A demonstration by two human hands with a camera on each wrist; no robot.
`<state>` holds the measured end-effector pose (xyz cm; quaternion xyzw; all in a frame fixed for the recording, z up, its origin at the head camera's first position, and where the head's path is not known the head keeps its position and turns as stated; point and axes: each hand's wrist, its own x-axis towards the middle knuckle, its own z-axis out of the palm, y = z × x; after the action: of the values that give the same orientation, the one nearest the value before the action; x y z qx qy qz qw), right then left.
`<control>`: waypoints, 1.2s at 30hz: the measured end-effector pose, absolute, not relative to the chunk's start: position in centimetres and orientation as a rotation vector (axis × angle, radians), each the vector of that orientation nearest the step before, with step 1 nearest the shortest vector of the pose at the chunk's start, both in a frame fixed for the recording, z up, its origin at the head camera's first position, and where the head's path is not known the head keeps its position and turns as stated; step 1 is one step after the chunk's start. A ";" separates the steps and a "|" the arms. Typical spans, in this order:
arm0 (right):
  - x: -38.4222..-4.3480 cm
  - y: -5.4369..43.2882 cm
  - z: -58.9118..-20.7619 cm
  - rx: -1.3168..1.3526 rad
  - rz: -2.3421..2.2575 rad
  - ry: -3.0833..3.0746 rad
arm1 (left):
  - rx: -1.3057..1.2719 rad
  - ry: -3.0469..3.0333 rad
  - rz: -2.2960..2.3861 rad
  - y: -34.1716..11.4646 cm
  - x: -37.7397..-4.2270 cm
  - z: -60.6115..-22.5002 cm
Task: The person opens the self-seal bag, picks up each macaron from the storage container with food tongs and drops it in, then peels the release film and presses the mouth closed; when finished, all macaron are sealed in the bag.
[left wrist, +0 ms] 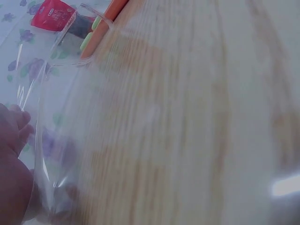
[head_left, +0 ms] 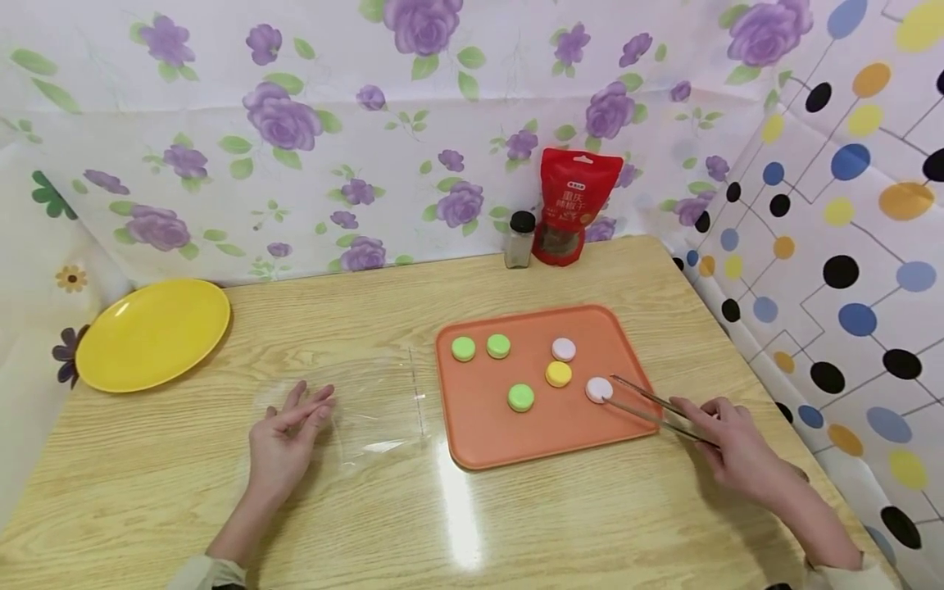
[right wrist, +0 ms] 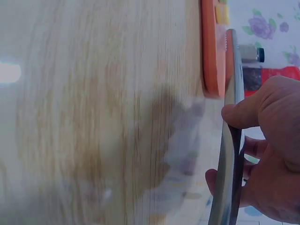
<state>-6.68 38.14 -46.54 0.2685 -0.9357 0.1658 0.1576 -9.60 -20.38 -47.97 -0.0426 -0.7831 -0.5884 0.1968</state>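
My right hand [head_left: 737, 447] grips metal tongs [head_left: 667, 424], thumb on one side and fingers on the other. The tongs' arms are spread; one tip overlaps the edge of a pale lilac macaron [head_left: 599, 390], the other is just beside it. That macaron lies on an orange tray [head_left: 479, 438] with another lilac one [head_left: 564, 349], a yellow one [head_left: 558, 374] and three green ones [head_left: 520, 398]. At left, my left hand [head_left: 283, 447] holds a clear plastic bag [head_left: 376, 410] between thumb and fingers; the see-through film makes the exact hold hard to see.
A yellow plate [head_left: 155, 336] stands at the table's far left. Behind the tray are a black-capped glass jar [head_left: 519, 242] and a red pouch [head_left: 578, 197]. A flowered cloth hangs along the back; a dotted cloth [head_left: 841, 328] borders the right edge.
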 end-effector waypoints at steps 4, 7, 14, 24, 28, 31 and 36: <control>-6.8 37.6 -46.6 0.736 0.463 -2.715 | -0.126 -2.198 -1.664 -20.3 -9.6 -48.1; -7.0 37.3 -46.6 0.733 0.454 -2.720 | -0.118 -2.203 -1.664 -20.3 -9.6 -48.1; -7.5 36.6 -46.6 0.747 0.450 -2.720 | -0.104 -2.204 -1.665 -20.6 -9.4 -48.0; -7.8 36.3 -46.5 0.822 0.491 -2.637 | -0.099 -2.203 -1.658 -20.7 -9.4 -47.8; -7.8 35.3 -45.6 0.845 0.520 -2.631 | -0.128 -2.203 -1.662 -20.4 -9.6 -47.6; -8.2 33.4 -44.6 0.884 0.552 -2.653 | -0.127 -2.198 -1.662 -20.4 -9.6 -47.5; -10.0 28.7 -43.5 1.031 0.593 -2.658 | -0.120 -2.184 -1.681 -20.5 -9.4 -47.2</control>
<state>-9.95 28.66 -43.50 0.3517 -0.9068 0.2022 0.1148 -9.40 -20.47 -47.19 -0.0426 -0.7771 -0.5983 0.1905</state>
